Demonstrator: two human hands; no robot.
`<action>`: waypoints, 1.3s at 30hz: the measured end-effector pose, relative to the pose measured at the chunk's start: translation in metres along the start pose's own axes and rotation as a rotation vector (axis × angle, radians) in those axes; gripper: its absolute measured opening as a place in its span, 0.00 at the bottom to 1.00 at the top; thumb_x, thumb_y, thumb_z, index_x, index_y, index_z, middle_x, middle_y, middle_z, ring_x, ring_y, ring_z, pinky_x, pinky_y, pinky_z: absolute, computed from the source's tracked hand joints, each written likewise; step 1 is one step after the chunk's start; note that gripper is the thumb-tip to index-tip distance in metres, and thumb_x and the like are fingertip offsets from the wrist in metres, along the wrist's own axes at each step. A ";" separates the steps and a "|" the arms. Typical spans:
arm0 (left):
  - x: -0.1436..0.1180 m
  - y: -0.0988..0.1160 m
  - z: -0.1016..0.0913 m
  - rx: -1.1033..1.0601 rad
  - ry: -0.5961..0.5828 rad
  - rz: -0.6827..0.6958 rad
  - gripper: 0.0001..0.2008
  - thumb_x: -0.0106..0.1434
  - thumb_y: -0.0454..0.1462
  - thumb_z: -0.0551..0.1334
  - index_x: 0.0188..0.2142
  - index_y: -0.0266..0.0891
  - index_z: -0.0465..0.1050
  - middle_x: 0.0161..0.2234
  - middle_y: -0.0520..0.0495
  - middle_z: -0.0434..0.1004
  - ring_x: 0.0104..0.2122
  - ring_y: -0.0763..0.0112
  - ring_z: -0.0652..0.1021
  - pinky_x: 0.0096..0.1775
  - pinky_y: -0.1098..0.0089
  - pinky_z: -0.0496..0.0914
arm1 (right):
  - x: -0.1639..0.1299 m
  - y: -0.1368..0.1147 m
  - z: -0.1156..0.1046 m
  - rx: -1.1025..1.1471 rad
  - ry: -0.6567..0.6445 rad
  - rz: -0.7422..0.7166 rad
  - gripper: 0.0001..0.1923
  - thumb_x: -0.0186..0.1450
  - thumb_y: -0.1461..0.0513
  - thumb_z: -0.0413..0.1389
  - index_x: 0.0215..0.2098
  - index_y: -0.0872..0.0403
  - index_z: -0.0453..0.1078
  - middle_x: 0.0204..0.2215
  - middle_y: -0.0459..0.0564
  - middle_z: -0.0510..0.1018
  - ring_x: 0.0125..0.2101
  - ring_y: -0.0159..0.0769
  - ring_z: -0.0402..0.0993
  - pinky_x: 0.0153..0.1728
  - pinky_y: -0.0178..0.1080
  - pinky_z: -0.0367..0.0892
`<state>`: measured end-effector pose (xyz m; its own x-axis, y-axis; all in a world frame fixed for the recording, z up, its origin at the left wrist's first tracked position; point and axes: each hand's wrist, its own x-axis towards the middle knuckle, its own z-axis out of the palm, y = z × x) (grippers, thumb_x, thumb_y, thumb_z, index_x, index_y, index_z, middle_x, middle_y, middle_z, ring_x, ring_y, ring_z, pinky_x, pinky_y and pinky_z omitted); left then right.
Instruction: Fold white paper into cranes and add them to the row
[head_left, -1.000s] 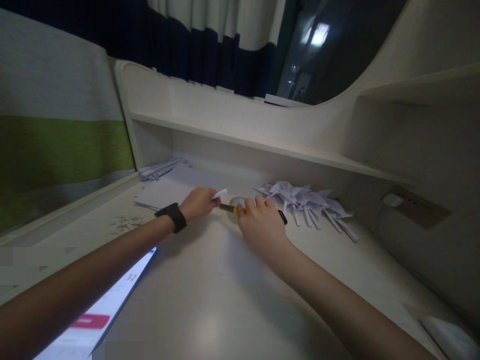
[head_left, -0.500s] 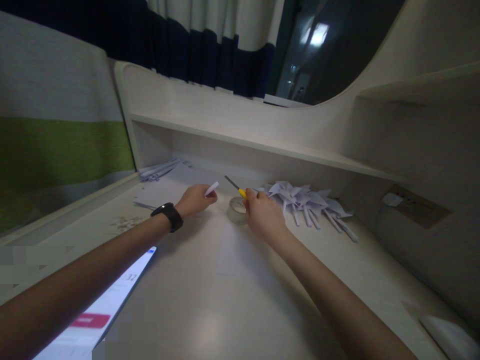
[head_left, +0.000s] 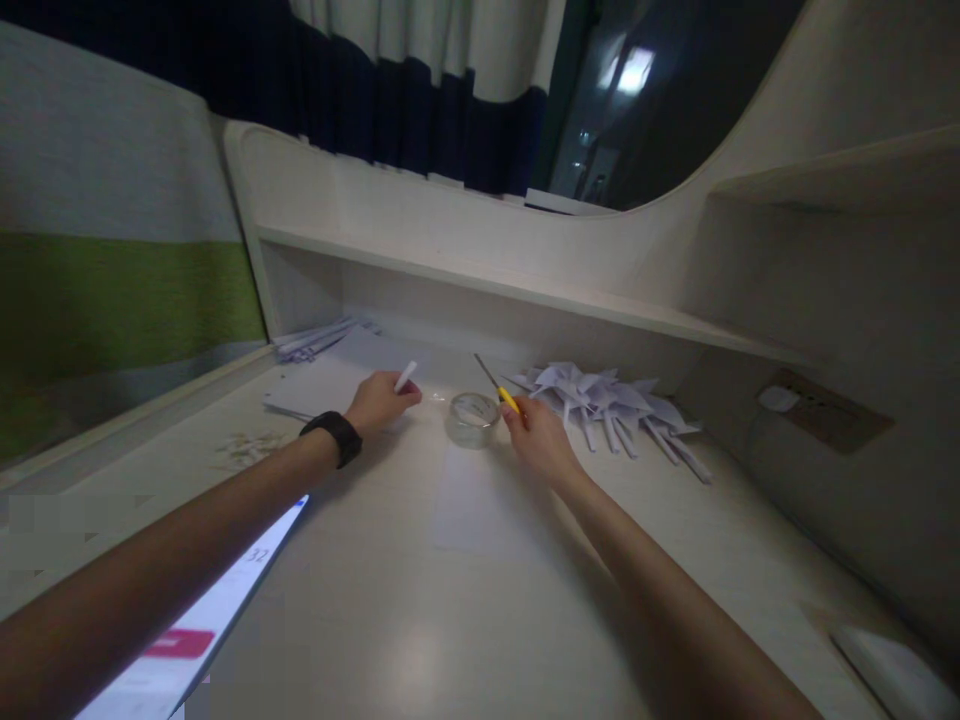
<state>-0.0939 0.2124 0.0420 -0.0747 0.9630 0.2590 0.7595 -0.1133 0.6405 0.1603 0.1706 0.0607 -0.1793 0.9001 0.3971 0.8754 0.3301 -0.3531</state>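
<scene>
My left hand (head_left: 381,398), a black watch on its wrist, is closed around a short white paper tube (head_left: 406,376) whose end sticks up past the fingers. My right hand (head_left: 541,432) grips a yellow utility knife (head_left: 508,400), its thin blade out and pointing up and left. Between the hands a roll of clear tape (head_left: 472,420) rests on the desk, close to the right fingertips. A small clear glint, perhaps tape, shows between the roll and my left hand. Just in front of the roll lies a white paper sheet (head_left: 476,505).
Several folded paper pinwheels (head_left: 600,395) on paper sticks lie at the right back. White sheets (head_left: 341,370) and rolled paper sticks (head_left: 319,342) are at the left back. A lit phone (head_left: 217,620) sits under my left forearm. A shelf (head_left: 480,275) overhangs the desk's back.
My right hand has moved right with the utility knife, away from the tape roll, which now shows fully. My left hand has shifted slightly left with the paper tube.
</scene>
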 end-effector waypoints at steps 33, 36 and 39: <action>-0.070 0.096 -0.051 -0.375 0.099 0.135 0.10 0.53 0.42 0.64 0.29 0.37 0.75 0.25 0.50 0.75 0.24 0.71 0.71 0.26 0.72 0.62 | -0.104 0.098 -0.048 -0.309 -0.149 0.048 0.17 0.68 0.59 0.44 0.49 0.55 0.68 0.35 0.54 0.71 0.37 0.39 0.68 0.40 0.36 0.59; -0.088 0.107 -0.046 -0.363 0.034 0.161 0.10 0.55 0.42 0.62 0.29 0.37 0.74 0.27 0.49 0.76 0.26 0.69 0.73 0.29 0.71 0.64 | -0.110 0.099 -0.043 -0.342 -0.140 0.047 0.16 0.67 0.59 0.45 0.47 0.56 0.69 0.34 0.55 0.71 0.37 0.39 0.68 0.40 0.35 0.58; -0.110 0.104 -0.034 -0.130 -0.088 0.311 0.09 0.57 0.41 0.60 0.27 0.39 0.73 0.27 0.49 0.76 0.29 0.67 0.75 0.31 0.70 0.63 | -0.111 0.100 -0.037 -0.333 -0.125 0.053 0.16 0.67 0.59 0.46 0.47 0.56 0.69 0.34 0.55 0.71 0.38 0.39 0.67 0.41 0.35 0.58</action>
<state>-0.0288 0.0858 0.1050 0.2075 0.8942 0.3966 0.6481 -0.4293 0.6290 0.2846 0.0938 0.0126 -0.1649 0.9482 0.2715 0.9795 0.1896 -0.0672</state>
